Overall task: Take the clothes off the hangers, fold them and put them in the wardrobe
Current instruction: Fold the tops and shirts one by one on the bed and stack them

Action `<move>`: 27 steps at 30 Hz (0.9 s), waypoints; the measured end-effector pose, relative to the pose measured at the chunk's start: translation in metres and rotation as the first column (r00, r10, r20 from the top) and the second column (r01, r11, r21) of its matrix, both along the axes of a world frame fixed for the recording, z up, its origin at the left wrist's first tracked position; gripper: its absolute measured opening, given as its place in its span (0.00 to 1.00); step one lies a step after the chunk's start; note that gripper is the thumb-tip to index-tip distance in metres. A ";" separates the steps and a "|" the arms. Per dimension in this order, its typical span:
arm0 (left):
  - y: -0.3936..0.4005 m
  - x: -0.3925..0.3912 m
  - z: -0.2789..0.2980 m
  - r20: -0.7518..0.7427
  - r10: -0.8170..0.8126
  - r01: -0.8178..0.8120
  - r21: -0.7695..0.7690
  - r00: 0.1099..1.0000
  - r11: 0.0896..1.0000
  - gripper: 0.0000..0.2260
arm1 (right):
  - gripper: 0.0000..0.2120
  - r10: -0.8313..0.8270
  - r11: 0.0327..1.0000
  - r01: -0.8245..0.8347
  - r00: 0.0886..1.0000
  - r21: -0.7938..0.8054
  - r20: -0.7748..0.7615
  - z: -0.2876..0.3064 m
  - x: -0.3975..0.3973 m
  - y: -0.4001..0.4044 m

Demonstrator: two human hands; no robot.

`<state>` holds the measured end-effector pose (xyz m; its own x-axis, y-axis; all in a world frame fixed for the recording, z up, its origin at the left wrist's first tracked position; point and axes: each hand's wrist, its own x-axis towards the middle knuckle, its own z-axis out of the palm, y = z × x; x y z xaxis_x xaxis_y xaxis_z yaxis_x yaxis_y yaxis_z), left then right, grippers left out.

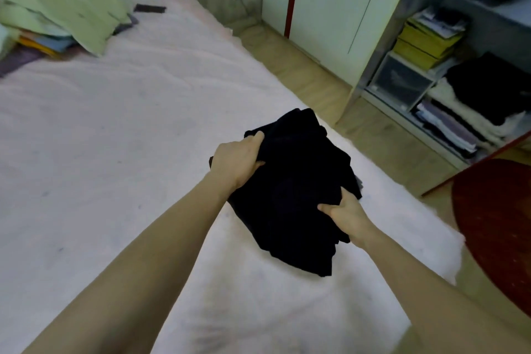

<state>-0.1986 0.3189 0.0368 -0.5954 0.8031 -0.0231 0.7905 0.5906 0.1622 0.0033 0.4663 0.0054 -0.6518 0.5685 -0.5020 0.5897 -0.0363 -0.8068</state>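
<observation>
both hands are on the black folded garment [293, 190]. your left hand [238, 161] grips its far-left edge, thumb on top and fingers curled under the cloth. your right hand [344, 211] pinches the near-right edge, thumb pressed into the fabric, fingers mostly hidden beneath. neither hand holds anything else.

garment is a thick dark bundle, several layers stacked, over the right edge of the bed [115, 138]. can't tell if it rests on the bed or is already lifted clear. edges look a bit loose at the near corner.

open wardrobe [382, 46] is to the right of the bed, across a strip of wooden floor. its lower shelf carries a stack of folded clothes [474, 112], black on top, white and grey under it. a clear drawer box [399, 85] and yellow boxes [425, 43] sit further in on that side.

at the far-left end of the bed lies a green cloth pile [57, 3] over other coloured fabric. no hangers visible.

step looks like: folding done, carry to wardrobe starting. next move needs you to keep both grips tight so the layers don't slide, swing the bundle right off the bed, and set it flat on the stack in the wardrobe.
</observation>
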 end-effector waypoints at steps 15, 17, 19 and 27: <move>0.225 -0.125 -0.130 0.072 0.233 -0.201 -0.303 0.970 0.932 0.29 | 0.32 0.307 0.952 -0.290 0.912 -0.101 0.271 -0.104 -0.106 0.233; 0.238 -0.131 -0.151 0.037 0.286 -0.267 -0.259 0.958 0.928 0.29 | 0.33 0.253 0.967 -0.236 0.931 -0.093 0.264 -0.126 -0.114 0.244; 0.251 -0.137 -0.160 0.026 0.304 -0.294 -0.188 0.952 0.937 0.29 | 0.28 0.173 0.981 -0.150 0.965 -0.125 0.198 -0.140 -0.121 0.252; 0.295 -0.133 -0.174 -0.019 0.228 -0.228 0.002 0.973 0.974 0.23 | 0.14 0.048 0.999 -0.048 0.998 0.006 0.051 -0.160 -0.132 0.256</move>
